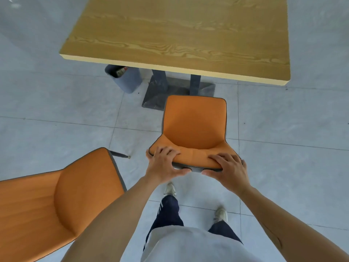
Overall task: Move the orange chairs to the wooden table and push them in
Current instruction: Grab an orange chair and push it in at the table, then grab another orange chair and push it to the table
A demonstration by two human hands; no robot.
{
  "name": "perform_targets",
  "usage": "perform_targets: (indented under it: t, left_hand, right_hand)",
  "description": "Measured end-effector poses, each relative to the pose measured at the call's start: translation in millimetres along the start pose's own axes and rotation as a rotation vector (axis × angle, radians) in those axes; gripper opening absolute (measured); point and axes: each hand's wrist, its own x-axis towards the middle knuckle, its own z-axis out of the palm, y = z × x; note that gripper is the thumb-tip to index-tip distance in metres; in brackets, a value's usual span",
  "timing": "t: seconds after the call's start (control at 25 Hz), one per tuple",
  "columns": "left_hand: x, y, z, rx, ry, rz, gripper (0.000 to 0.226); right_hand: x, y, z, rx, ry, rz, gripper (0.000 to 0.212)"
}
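An orange chair (194, 123) with dark edging stands in front of me, its seat facing the wooden table (177, 35). My left hand (163, 164) grips the left part of its backrest top, and my right hand (229, 171) grips the right part. The seat's front edge lies just short of the table's near edge, over the dark metal base (160, 95). A second orange chair (56, 201) fills the lower left, close beside my left forearm; one of its dark legs (120, 155) sticks out toward the first chair.
A grey waste bin (125, 79) with rubbish inside stands under the table's near left corner. Two dark table posts rise from the base. The floor is pale grey tile. My feet in light shoes stand right behind the held chair.
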Motion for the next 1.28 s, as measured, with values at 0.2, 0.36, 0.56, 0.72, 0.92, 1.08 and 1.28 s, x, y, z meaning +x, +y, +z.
perform_targets:
  t: [0.2, 0.36, 0.56, 0.72, 0.92, 1.08, 1.28]
  left_hand:
    - [21, -31, -19, 0.047, -0.024, 0.070, 0.089]
    - [24, -39, -20, 0.026, -0.041, 0.090, 0.085]
    - [15, -36, -27, 0.001, -0.120, 0.065, 0.076]
    - [-27, -35, -20, -0.054, 0.021, 0.063, 0.061]
    - [-113, -43, -2, -0.198, 0.045, -0.151, 0.057]
    - [-220, -70, 19, -0.334, 0.052, -0.340, 0.055]
    - [-351, -114, 24, -0.456, 0.188, -0.600, 0.051]
  right_hand:
    - [7, -40, 4, 0.016, 0.000, 0.126, 0.084]
    - [-4, -58, 5, 0.022, 0.026, 0.181, 0.072]
    - [-32, -63, 4, -0.060, 0.066, 0.171, 0.060]
    - [-53, -71, 4, -0.050, 0.040, 0.152, 0.063]
    - [-95, -91, 22, 0.067, -0.072, -0.048, 0.050]
    - [-141, -124, 56, 0.046, -0.302, -0.224, 0.046]
    - [-162, -192, 81, -0.017, -0.452, -0.501, 0.046]
